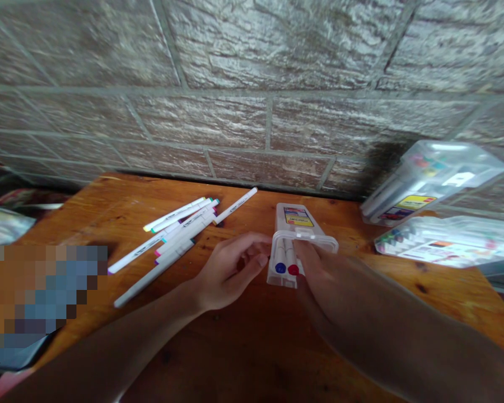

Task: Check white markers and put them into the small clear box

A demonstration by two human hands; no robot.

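A clear plastic marker case [321,228] with a yellow-and-blue label lies on the wooden table, its open end toward me. Two white markers inside show their ends, a blue-ended marker [280,267] and a red-ended marker [293,270]. My left hand [231,271] is beside the case's left edge, fingers curved and thumb apart, with nothing visible between them. At the mouth of the case, my right hand [327,280] reaches in from the right; its fingertips are hidden, so I cannot see whether it grips anything. Several loose white markers [180,238] lie in a pile to the left.
Another clear marker case [428,179] stands upright at the right, and a filled clear case [449,243] lies before it. A brick-patterned wall [235,123] rises behind the table [243,347]. A pixelated dark flat object [29,341] is at the lower left.
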